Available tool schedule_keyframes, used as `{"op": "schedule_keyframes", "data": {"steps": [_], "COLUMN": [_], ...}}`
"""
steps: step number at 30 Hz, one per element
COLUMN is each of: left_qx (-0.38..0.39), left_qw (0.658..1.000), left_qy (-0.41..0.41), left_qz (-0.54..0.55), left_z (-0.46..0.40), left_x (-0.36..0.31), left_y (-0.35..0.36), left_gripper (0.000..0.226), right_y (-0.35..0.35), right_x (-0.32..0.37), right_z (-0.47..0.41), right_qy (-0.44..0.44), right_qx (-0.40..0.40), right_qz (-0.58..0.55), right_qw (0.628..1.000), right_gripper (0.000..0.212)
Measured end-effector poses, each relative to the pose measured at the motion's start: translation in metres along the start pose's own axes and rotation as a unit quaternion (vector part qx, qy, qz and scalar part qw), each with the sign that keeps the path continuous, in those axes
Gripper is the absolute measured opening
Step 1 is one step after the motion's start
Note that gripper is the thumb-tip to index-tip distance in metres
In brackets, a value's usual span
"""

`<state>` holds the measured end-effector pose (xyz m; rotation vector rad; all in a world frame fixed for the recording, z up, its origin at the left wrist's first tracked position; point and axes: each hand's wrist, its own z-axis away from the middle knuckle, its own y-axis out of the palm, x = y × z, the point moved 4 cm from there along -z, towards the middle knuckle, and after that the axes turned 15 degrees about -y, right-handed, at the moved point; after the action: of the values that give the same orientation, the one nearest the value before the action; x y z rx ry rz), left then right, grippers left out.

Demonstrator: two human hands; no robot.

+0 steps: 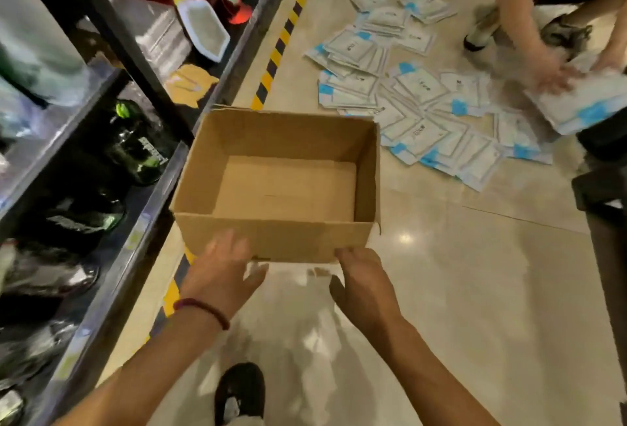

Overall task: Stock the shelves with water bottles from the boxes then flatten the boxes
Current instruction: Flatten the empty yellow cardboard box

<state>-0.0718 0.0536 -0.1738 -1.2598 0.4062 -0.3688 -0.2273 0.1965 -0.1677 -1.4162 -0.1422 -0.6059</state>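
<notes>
An empty brown cardboard box (276,239) with its top open hangs in front of me, just above the shiny floor beside the shelving. My left hand (222,273) lies against the lower part of the box's near wall with fingers spread and fairly straight, thumb below the bottom edge. At the near right bottom edge, my right hand (364,281) has its fingers curled under the box. Dark green bottles (135,144) lie on the black shelf (159,184) to the left; lower ones are blurred.
Yellow and black tape (281,38) runs along the floor by the shelf. Several white and blue packets (417,96) are strewn on the floor at the right, where another person (543,52) handles a stack. My shoe (239,391) is below the box.
</notes>
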Motion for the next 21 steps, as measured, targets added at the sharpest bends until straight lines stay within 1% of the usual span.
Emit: {"op": "schedule_keyframes", "data": {"steps": [2,4,5,7,9,10,14,17,20,21], "left_qx": [-0.007,-0.016,-0.033,-0.055,-0.06,-0.064,-0.122,-0.097,-0.041,-0.018], "left_qw": [1.0,0.999,0.997,0.994,0.992,0.992,0.989,0.992,0.995,0.995], "left_qy": [0.014,0.001,0.0,0.006,0.018,0.023,0.054,0.051,0.047,0.051], "left_qz": [-0.003,-0.048,-0.07,-0.097,-0.108,-0.107,-0.064,-0.058,-0.075,-0.083], "left_z": [-0.033,-0.06,-0.074,-0.097,-0.114,-0.118,-0.114,-0.103,-0.091,-0.087], "left_x": [0.004,0.01,0.013,0.016,0.019,0.021,0.028,0.029,0.028,0.028], "left_y": [0.04,0.073,0.087,0.11,0.128,0.134,0.146,0.142,0.131,0.129], "left_gripper": [0.055,0.064,0.069,0.072,0.07,0.068,0.057,0.055,0.055,0.057], "right_y": [0.031,0.059,0.072,0.097,0.116,0.122,0.136,0.144,0.148,0.147], "right_x": [-0.025,-0.048,-0.058,-0.077,-0.091,-0.095,-0.098,-0.092,-0.089,-0.088], "right_z": [-0.027,-0.05,-0.06,-0.077,-0.084,-0.085,-0.079,-0.068,-0.051,-0.043], "right_qy": [0.001,-0.012,-0.022,-0.024,0.003,0.009,0.001,-0.004,-0.006,0.002], "right_qx": [-0.007,-0.028,-0.044,-0.053,-0.049,-0.06,-0.106,-0.108,-0.106,-0.12], "right_qz": [-0.005,-0.001,0.018,0.076,0.115,0.127,0.139,0.133,0.101,0.083], "right_qw": [1.0,1.0,0.999,0.995,0.992,0.99,0.985,0.985,0.989,0.989], "right_gripper": [0.035,0.032,0.034,0.045,0.057,0.061,0.072,0.079,0.08,0.079]}}
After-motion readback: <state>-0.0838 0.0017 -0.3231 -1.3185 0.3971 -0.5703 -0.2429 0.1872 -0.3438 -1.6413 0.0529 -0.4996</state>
